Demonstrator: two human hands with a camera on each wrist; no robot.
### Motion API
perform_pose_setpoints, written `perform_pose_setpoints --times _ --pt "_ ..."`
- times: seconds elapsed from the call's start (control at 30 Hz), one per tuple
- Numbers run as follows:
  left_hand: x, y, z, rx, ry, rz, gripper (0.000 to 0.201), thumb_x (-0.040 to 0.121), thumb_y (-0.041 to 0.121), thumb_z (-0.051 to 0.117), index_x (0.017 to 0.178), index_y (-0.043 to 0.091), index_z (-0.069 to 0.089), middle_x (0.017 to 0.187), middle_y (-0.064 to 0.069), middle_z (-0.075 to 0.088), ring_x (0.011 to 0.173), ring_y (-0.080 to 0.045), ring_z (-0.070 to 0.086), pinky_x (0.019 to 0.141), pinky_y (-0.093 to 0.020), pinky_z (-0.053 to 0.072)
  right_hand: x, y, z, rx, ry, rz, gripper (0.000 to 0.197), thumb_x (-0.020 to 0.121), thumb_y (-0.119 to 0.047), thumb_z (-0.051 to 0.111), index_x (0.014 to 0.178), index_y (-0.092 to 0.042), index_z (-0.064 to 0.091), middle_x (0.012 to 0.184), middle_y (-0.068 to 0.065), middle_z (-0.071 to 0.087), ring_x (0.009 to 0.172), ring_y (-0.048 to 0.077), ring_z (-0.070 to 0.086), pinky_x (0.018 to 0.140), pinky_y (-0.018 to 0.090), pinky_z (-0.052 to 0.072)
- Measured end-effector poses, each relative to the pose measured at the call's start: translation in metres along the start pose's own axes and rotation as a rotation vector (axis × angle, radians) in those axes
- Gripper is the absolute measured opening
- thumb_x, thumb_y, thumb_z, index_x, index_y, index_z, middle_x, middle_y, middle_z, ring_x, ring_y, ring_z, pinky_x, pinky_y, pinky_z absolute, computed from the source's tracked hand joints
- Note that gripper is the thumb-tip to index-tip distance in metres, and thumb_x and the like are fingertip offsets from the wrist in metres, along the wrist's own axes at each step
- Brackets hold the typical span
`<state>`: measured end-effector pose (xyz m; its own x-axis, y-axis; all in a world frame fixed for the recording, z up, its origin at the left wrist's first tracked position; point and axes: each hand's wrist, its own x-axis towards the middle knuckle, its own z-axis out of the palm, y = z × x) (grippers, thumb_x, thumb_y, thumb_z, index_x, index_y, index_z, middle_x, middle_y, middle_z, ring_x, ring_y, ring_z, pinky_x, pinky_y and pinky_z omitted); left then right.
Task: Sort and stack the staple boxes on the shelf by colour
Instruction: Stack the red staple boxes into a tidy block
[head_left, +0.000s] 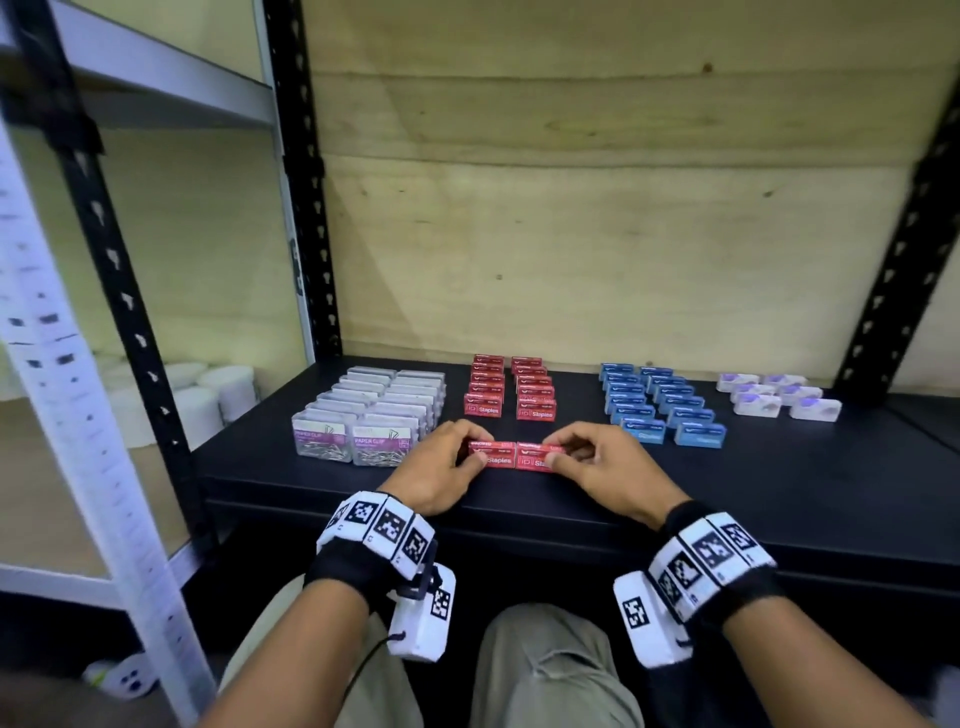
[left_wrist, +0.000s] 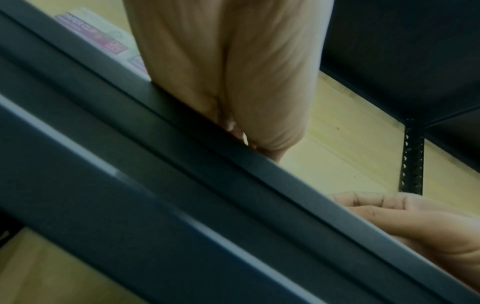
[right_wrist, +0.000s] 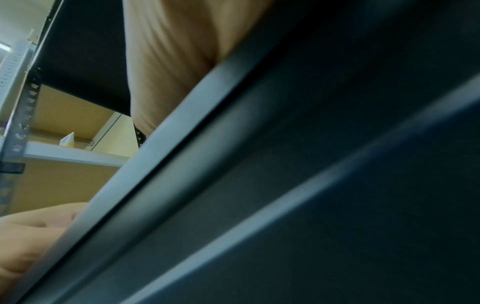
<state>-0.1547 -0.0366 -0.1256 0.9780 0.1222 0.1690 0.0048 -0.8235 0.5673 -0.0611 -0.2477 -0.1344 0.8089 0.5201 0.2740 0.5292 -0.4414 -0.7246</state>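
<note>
though sorted into colour rows across the black shelf (head_left: 779, 483), probably to keep each kind together: clear paper clip boxes (head_left: 363, 415) showing clips inside, then blue staple boxes (head_left: 660, 408), red staple boxes (head_left: 511, 387), white boxes (head_left: 776, 397) far right, contents unseen. at front centre, two red boxes (head_left: 511, 455) end to end, pinched by left hand (head_left: 441, 470) and right hand (head_left: 605, 467), seemingly squared before joining the red rows.

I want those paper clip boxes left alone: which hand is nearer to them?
Left. The left hand sits just right of the front paper clip boxes; the right hand is farther right, past both red staple boxes.
</note>
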Motion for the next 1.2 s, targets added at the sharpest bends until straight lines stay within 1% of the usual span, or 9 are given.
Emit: perform_pose_setpoints --times 0.17,0.33,0.43,0.53,0.73,0.83,0.93,1.07,1.2 --pt "-0.0011 -0.0001 0.0029 0.043 0.042 0.03 0.024 0.099 0.031 0.051 0.123 0.029 0.052 0.121 0.007 0.052 0.105 -0.01 0.051 0.099 -0.03 0.041 -0.001 0.0027 0.0019 0.038 0.018 -0.009 0.011 0.085 -0.023 0.076 0.094 -0.027 0.072 0.089 -0.006 0.072 0.082 0.008 0.065 0.08 0.02 0.053" --pt "-0.0012 -0.0022 0.0045 0.05 0.05 0.05 0.023 0.099 0.029 0.051 0.121 0.029 0.051 0.12 0.005 0.052 0.107 -0.011 0.051 0.1 -0.032 0.041 -0.003 0.0046 0.0036 0.036 0.026 -0.017 0.013 0.086 -0.022 0.076 0.095 -0.029 0.071 0.088 -0.007 0.071 0.076 0.003 0.062 0.076 0.016 0.051" --pt "-0.0008 -0.0034 0.0053 0.034 0.059 0.064 0.023 0.098 0.027 0.051 0.122 0.027 0.052 0.121 0.004 0.053 0.112 -0.012 0.051 0.102 -0.032 0.04 -0.0053 0.0039 0.003 0.038 0.025 -0.028 0.016 0.087 -0.02 0.075 0.101 -0.026 0.071 0.091 -0.004 0.071 0.079 0.005 0.063 0.075 0.012 0.05" --pt "-0.0006 -0.0037 0.0056 0.034 0.068 0.069 0.023 0.098 0.028 0.051 0.122 0.027 0.052 0.12 0.004 0.053 0.112 -0.012 0.051 0.102 -0.031 0.039 -0.0063 0.0032 0.0027 0.041 0.033 -0.035 0.016 0.087 -0.019 0.074 0.102 -0.023 0.072 0.092 -0.003 0.071 0.078 0.004 0.062 0.073 0.008 0.048" --pt "-0.0022 -0.0035 0.0056 0.028 0.081 0.07 0.024 0.099 0.029 0.051 0.123 0.027 0.052 0.121 0.004 0.053 0.11 -0.012 0.051 0.101 -0.029 0.04 -0.0057 0.004 0.0019 0.069 0.021 -0.026 0.016 0.087 -0.021 0.075 0.1 -0.029 0.071 0.092 -0.005 0.071 0.084 0.008 0.065 0.075 0.011 0.05" --pt "-0.0032 -0.0031 0.0051 0.023 0.085 0.067 0.025 0.099 0.029 0.051 0.123 0.026 0.052 0.121 0.004 0.053 0.108 -0.011 0.051 0.098 -0.027 0.039 -0.0058 0.0042 0.0023 0.077 0.016 -0.029 0.017 0.087 -0.021 0.075 0.103 -0.025 0.072 0.092 -0.006 0.071 0.087 0.012 0.067 0.077 0.012 0.05" --pt "-0.0037 -0.002 0.0049 0.024 0.09 0.068 0.026 0.099 0.028 0.051 0.124 0.026 0.052 0.121 0.005 0.052 0.105 -0.01 0.049 0.096 -0.025 0.039 -0.0057 0.0053 0.0015 0.084 0.014 -0.029 0.018 0.087 -0.021 0.075 0.104 -0.023 0.072 0.092 -0.007 0.071 0.086 0.01 0.066 0.076 0.011 0.05" --pt "-0.0035 -0.003 0.0053 0.009 0.093 0.069 0.024 0.098 0.028 0.052 0.122 0.026 0.053 0.12 0.005 0.053 0.107 -0.011 0.052 0.098 -0.028 0.041 -0.0055 0.0057 0.0015 0.106 0.015 -0.034 0.017 0.086 -0.019 0.075 0.103 -0.024 0.073 0.091 -0.005 0.072 0.083 0.009 0.066 0.076 0.011 0.05" --pt "-0.0037 -0.0036 0.0048 -0.008 0.083 0.059 0.024 0.098 0.029 0.053 0.122 0.027 0.054 0.12 0.005 0.054 0.106 -0.011 0.052 0.099 -0.031 0.042 -0.0054 0.0051 0.0018 0.102 0.022 -0.019 0.017 0.086 -0.021 0.076 0.102 -0.027 0.072 0.093 -0.003 0.072 0.085 0.01 0.067 0.076 0.011 0.05"
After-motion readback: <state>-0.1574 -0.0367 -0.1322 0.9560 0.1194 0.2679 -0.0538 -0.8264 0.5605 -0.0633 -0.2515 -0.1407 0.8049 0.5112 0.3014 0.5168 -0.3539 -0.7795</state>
